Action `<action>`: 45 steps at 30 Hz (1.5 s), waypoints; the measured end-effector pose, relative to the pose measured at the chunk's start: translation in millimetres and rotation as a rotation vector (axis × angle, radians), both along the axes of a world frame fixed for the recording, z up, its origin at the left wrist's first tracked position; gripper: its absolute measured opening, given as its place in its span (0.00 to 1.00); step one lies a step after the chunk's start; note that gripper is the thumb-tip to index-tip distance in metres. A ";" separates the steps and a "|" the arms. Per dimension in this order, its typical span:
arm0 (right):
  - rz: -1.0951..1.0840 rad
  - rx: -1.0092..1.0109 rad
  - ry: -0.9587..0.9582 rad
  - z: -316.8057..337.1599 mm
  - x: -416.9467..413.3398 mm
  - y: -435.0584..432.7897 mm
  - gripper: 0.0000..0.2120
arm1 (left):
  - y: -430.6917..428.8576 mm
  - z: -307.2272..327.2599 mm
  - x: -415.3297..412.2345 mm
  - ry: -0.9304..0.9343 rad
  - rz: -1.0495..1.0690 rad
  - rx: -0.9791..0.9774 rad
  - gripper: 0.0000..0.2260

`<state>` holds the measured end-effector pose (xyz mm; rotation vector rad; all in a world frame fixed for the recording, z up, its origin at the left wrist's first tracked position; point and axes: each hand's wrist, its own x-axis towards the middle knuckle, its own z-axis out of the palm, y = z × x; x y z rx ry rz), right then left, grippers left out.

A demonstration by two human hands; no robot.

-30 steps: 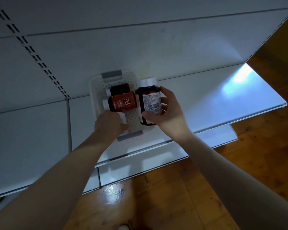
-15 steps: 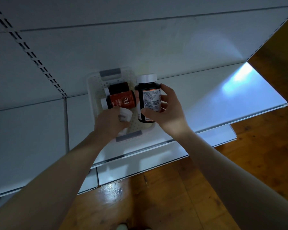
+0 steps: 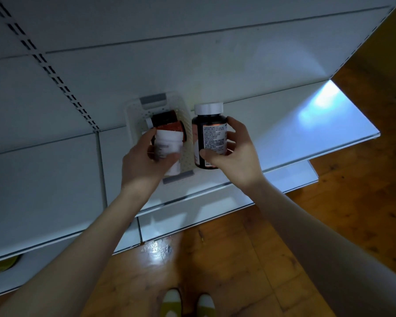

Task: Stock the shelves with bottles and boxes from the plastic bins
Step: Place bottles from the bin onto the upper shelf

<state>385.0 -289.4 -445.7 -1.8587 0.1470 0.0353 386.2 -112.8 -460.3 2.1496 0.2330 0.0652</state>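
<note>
Shelf (image 3: pixel 284 129) bare right of centre and at left, open passage. Bin (image 3: pixel 135 116) blocks centre; back panel (image 3: pixel 192 65) closes upper frame.

Both forearms, the left forearm (image 3: pixel 78 248) and the right forearm (image 3: pixel 318 236), are bare from the left grip (image 3: pixel 142 161) and the right grip (image 3: pixel 236 161) back to the frame's edge. Well behind the grips are two shoes (image 3: pixel 172 303), yellow-green with pale, whitish toes.
</note>
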 end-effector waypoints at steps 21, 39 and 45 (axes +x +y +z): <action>-0.082 0.191 0.079 160.7 -177.2 -108.3 0.32 | -110.9 170.6 -180.9 -0.028 -0.078 -0.293 0.26; 0.197 0.426 0.008 319.2 -222.5 -97.4 0.28 | -75.0 344.6 -273.6 -0.170 0.068 -0.722 0.17; 0.354 0.399 -0.061 346.6 -218.9 -58.0 0.29 | -47.7 368.1 -290.5 -0.257 0.161 -0.719 0.17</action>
